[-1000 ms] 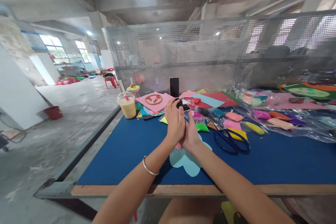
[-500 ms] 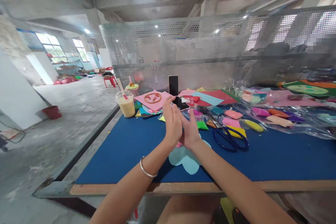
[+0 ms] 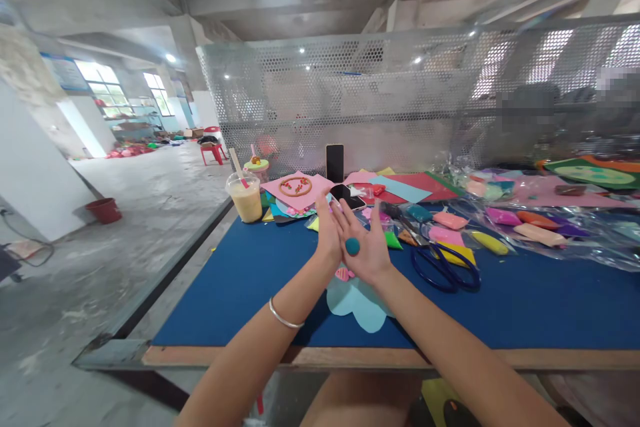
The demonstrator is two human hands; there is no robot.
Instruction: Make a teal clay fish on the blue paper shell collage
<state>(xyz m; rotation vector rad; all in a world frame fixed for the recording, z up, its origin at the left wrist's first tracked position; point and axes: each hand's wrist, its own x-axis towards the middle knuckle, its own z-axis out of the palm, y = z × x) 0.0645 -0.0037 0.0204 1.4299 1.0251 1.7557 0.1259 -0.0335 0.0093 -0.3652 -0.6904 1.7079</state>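
A small teal ball of modelling clay rests on the upturned palm of my right hand, whose fingers are stretched out. My left hand stands edge-on beside it, fingers extended, its side touching the right hand. Under both hands lies a light blue scalloped paper shape on the blue mat. A small pink striped clay piece shows on that paper, partly hidden by my hands.
Blue-handled scissors lie to the right, among several bagged clay packs. A drink cup stands at the back left, near pink paper with an oval ring. A phone stands upright behind. A perforated metal panel closes off the back.
My palms were pressed together; now they have parted, and the right has turned up, showing the teal clay ball. The view has shifted slightly.
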